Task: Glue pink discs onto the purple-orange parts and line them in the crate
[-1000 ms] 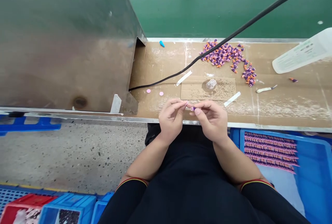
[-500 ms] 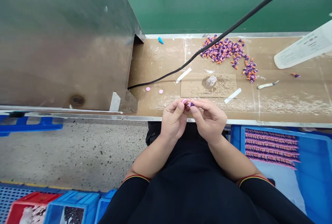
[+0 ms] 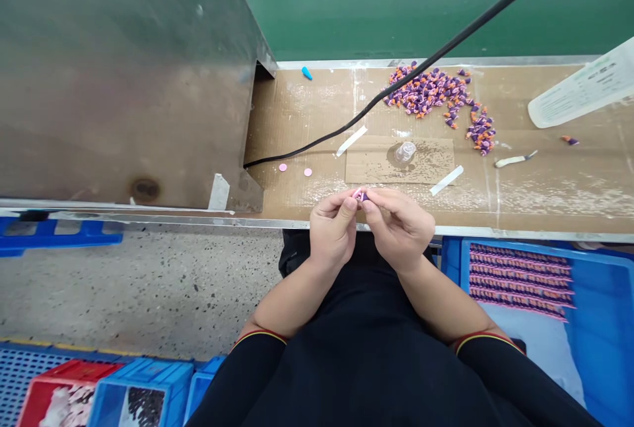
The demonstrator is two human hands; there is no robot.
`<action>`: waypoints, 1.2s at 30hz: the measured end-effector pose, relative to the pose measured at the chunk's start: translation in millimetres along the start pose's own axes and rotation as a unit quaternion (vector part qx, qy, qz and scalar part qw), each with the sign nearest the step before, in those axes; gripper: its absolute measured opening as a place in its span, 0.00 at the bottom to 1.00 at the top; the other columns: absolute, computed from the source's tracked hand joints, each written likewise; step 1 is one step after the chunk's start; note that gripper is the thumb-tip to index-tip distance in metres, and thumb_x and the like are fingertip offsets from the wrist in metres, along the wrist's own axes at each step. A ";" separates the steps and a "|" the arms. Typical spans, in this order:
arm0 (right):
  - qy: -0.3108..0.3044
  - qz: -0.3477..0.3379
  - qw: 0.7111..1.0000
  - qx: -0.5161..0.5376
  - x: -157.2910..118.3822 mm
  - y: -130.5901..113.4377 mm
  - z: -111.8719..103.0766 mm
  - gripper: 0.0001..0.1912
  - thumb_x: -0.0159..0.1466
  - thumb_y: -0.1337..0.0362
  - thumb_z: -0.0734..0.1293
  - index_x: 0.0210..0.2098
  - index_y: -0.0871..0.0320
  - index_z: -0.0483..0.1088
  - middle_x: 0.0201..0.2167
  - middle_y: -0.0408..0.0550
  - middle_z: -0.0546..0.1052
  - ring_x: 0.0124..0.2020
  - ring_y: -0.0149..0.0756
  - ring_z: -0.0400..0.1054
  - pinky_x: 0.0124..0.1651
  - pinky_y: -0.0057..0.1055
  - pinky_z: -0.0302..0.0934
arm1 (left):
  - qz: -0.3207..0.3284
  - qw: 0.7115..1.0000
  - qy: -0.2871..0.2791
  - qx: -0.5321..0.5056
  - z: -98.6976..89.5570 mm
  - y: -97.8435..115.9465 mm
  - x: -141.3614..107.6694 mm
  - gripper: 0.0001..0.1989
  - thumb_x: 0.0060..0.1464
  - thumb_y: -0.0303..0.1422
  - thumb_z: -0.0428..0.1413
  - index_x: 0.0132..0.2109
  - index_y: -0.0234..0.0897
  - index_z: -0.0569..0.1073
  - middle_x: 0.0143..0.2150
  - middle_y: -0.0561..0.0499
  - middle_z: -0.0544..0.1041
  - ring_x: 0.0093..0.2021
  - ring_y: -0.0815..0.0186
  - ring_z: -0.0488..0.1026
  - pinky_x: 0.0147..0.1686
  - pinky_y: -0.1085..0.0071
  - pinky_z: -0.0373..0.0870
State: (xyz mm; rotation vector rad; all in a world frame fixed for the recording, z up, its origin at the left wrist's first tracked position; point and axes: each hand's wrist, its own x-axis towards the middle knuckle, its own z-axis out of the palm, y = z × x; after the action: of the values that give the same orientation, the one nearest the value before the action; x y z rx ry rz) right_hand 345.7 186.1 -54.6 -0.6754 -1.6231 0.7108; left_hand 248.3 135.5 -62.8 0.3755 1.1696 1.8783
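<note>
At the bench's near edge, head view: left hand (image 3: 333,230) and right hand (image 3: 400,229) together, fingertips pinching a small purple-and-pink piece (image 3: 360,196) between them.
12 o'clock: a cardboard pad (image 3: 371,166) under a clear plastic cup (image 3: 405,152).
1 o'clock: a heap of purple-and-orange pieces (image 3: 430,92).
4 o'clock: a blue crate (image 3: 597,321) holding rows of purple-and-pink strips (image 3: 520,280).

Small purple-and-pink piece (image 3: 361,197), mostly hidden between the left hand (image 3: 333,229) and right hand (image 3: 400,230)
</note>
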 end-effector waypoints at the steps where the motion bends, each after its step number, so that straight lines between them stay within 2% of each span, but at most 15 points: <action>1: -0.004 -0.003 1.000 -0.011 -0.1 0.4 -0.3 0.12 0.71 0.69 0.74 0.48 0.44 0.85 0.42 0.44 0.89 0.41 0.44 0.87 0.47 0.44 0.86 | 0.011 1.000 0.008 0.012 1.0 -0.8 -0.4 0.20 0.46 0.55 0.78 0.38 0.48 0.88 0.41 0.50 0.89 0.44 0.64 0.86 0.54 0.63 0.85; 4: -0.010 -0.012 0.999 -0.043 -1.0 1.0 -1.6 0.08 0.71 0.66 0.74 0.46 0.45 0.84 0.41 0.44 0.89 0.40 0.45 0.87 0.46 0.46 0.86 | 0.057 0.997 0.030 0.049 3.4 -3.5 -2.4 0.21 0.47 0.56 0.77 0.38 0.47 0.88 0.43 0.49 0.89 0.47 0.60 0.87 0.56 0.59 0.85; 8: -0.004 -0.034 0.998 -0.049 -1.3 -2.0 -2.9 0.09 0.71 0.68 0.75 0.47 0.46 0.83 0.42 0.44 0.89 0.41 0.44 0.87 0.44 0.43 0.86 | 0.137 0.985 0.026 0.098 3.2 -5.7 -6.6 0.15 0.57 0.52 0.73 0.41 0.48 0.89 0.44 0.49 0.89 0.47 0.60 0.87 0.56 0.59 0.85; 11: -0.001 -0.039 0.999 -0.033 -0.6 -5.8 -3.9 0.13 0.70 0.70 0.75 0.49 0.45 0.83 0.42 0.43 0.89 0.42 0.43 0.87 0.44 0.41 0.86 | 0.202 0.970 0.011 0.135 2.0 -5.0 -8.5 0.07 0.64 0.46 0.70 0.44 0.52 0.89 0.44 0.51 0.89 0.49 0.61 0.86 0.58 0.56 0.83; 16: 0.002 -0.016 1.000 -0.012 -1.5 -7.7 -5.6 0.15 0.70 0.70 0.75 0.52 0.44 0.83 0.43 0.43 0.89 0.43 0.44 0.87 0.47 0.43 0.86 | 0.286 0.936 0.015 0.205 1.6 -3.3 -8.2 0.06 0.66 0.45 0.68 0.44 0.52 0.88 0.44 0.51 0.89 0.48 0.58 0.86 0.55 0.51 0.84; 20: 0.011 -0.011 1.000 -0.021 -2.5 -7.0 -6.2 0.13 0.71 0.69 0.74 0.50 0.45 0.83 0.43 0.44 0.89 0.42 0.44 0.87 0.46 0.43 0.86 | 0.294 0.931 0.007 0.215 2.7 -4.0 -10.2 0.06 0.67 0.45 0.67 0.45 0.54 0.88 0.45 0.52 0.89 0.48 0.58 0.87 0.56 0.51 0.84; 25: 0.020 -0.014 0.999 -0.041 -4.0 -7.3 -2.9 0.06 0.74 0.65 0.72 0.45 0.47 0.82 0.40 0.45 0.88 0.41 0.44 0.87 0.43 0.44 0.86 | 0.258 0.948 0.012 0.188 4.4 -6.6 -13.6 0.07 0.66 0.46 0.68 0.44 0.52 0.88 0.45 0.51 0.89 0.49 0.58 0.87 0.55 0.53 0.84; 28: 0.011 -0.010 1.000 -0.021 -4.6 -7.5 -4.0 0.07 0.73 0.66 0.73 0.47 0.46 0.82 0.43 0.45 0.89 0.42 0.43 0.87 0.45 0.43 0.85 | 0.261 0.950 0.008 0.173 4.2 -10.0 -14.2 0.06 0.66 0.44 0.68 0.45 0.52 0.88 0.46 0.51 0.89 0.50 0.59 0.86 0.56 0.55 0.84; 30: -0.008 -0.014 1.000 -0.012 -2.0 -5.0 -12.0 0.10 0.72 0.68 0.74 0.50 0.46 0.82 0.45 0.45 0.89 0.44 0.43 0.87 0.47 0.43 0.85 | 0.254 0.952 -0.012 0.168 3.1 -12.9 -13.8 0.06 0.67 0.42 0.67 0.47 0.52 0.88 0.48 0.50 0.89 0.51 0.60 0.86 0.57 0.57 0.84; 32: -0.035 -0.030 0.998 -0.039 4.3 2.2 -29.4 0.12 0.72 0.70 0.74 0.51 0.46 0.82 0.46 0.45 0.89 0.45 0.43 0.86 0.49 0.42 0.83 | 0.224 0.960 -0.029 0.163 0.2 -15.4 -11.9 0.10 0.68 0.44 0.67 0.53 0.52 0.87 0.52 0.48 0.89 0.49 0.61 0.86 0.53 0.61 0.84; 34: -0.079 -0.044 0.991 -0.104 14.0 15.1 -56.2 0.11 0.73 0.70 0.73 0.50 0.47 0.82 0.45 0.46 0.88 0.46 0.42 0.86 0.50 0.42 0.82 | 0.199 0.965 -0.032 0.168 -4.9 -16.8 -7.3 0.15 0.67 0.45 0.67 0.58 0.51 0.86 0.56 0.46 0.88 0.46 0.62 0.84 0.45 0.64 0.84; 36: -0.147 -0.029 0.971 -0.187 24.9 32.0 -88.2 0.08 0.74 0.68 0.71 0.47 0.49 0.82 0.43 0.47 0.88 0.44 0.43 0.84 0.50 0.42 0.80 | 0.211 0.959 -0.031 0.186 -12.2 -16.9 0.4 0.15 0.68 0.45 0.66 0.58 0.51 0.85 0.57 0.45 0.87 0.44 0.63 0.83 0.41 0.67 0.83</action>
State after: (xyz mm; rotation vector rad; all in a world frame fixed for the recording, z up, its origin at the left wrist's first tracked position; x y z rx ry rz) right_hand 430.5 233.3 -51.3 -0.8150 -2.0709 0.4802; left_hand 248.9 131.8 -83.3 0.9494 1.4891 1.9747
